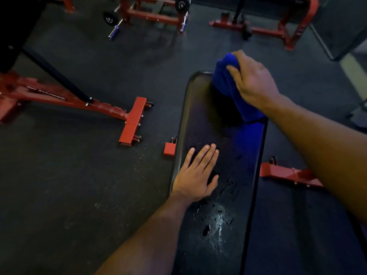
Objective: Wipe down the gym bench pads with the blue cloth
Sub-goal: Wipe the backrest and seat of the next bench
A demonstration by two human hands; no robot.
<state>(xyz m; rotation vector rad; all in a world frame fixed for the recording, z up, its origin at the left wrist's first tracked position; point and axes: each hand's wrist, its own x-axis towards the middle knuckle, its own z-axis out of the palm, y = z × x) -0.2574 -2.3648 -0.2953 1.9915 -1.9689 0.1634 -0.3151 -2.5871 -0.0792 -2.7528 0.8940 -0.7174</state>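
A long black bench pad (200, 120) runs from the bottom of the view up to the middle, with wet droplets shining on its near part. The blue cloth (228, 86) lies bunched on the pad's far right corner. My right hand (252, 80) presses down on top of the cloth and grips it. My left hand (196, 173) rests flat on the pad's left side, fingers spread, holding nothing.
The bench's red feet (288, 174) stick out on both sides of the pad. Another red bench frame (133, 120) lies on the dark rubber floor at left. Red racks with a barbell (117, 26) and weight plates stand at the back.
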